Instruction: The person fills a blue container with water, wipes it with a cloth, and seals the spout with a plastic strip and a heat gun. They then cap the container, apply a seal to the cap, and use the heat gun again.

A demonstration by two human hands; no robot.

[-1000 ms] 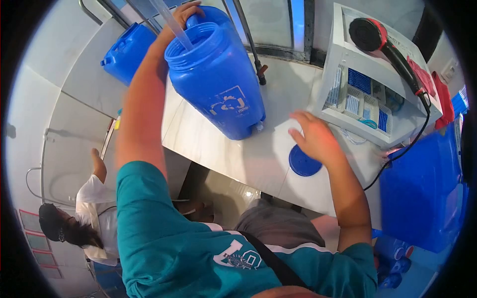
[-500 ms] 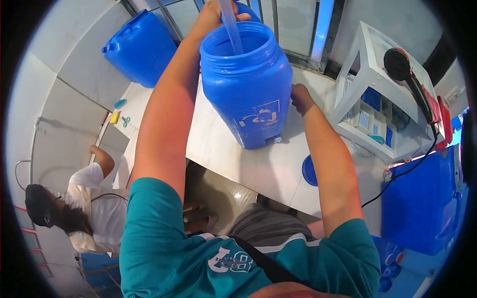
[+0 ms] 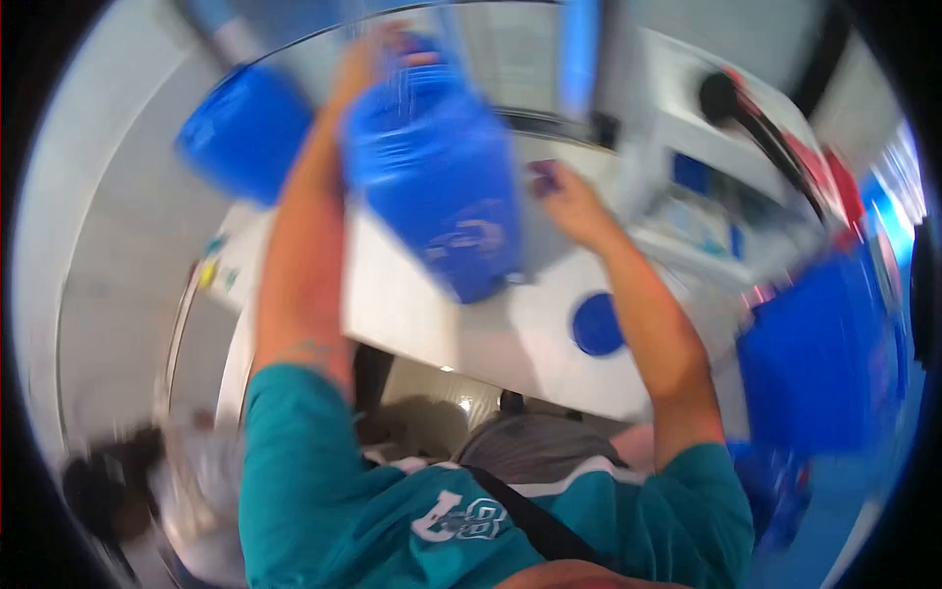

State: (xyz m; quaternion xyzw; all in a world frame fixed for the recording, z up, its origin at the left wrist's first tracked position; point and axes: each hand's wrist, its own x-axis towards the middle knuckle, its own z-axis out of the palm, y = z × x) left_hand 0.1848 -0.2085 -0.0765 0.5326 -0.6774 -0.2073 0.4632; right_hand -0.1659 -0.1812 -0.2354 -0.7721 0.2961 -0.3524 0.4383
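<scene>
jug (image 3: 437, 187) stands on the white table (image 3: 392, 285), its wide mouth uncovered. the lid (image 3: 598, 325) is already off and lies flat on the table, near the right forearm; it is not on the mouth. a clear streak (image 3: 394, 83) shows at the mouth, though blur hides whether it is a hose or water. how full the jug is cannot be told.

the left hand (image 3: 385, 47) is at the back of the jug, its fingers seemingly wrapped over the handle, how tightly i can't say. the right hand (image 3: 577, 208) is just beside the jug's other side, apart from it, with the fingers pointing at it. they look bunched, but whether they are pressed together or pinching anything is too smeared to tell. a second jug (image 3: 245, 133) sits beyond the left forearm.
</scene>
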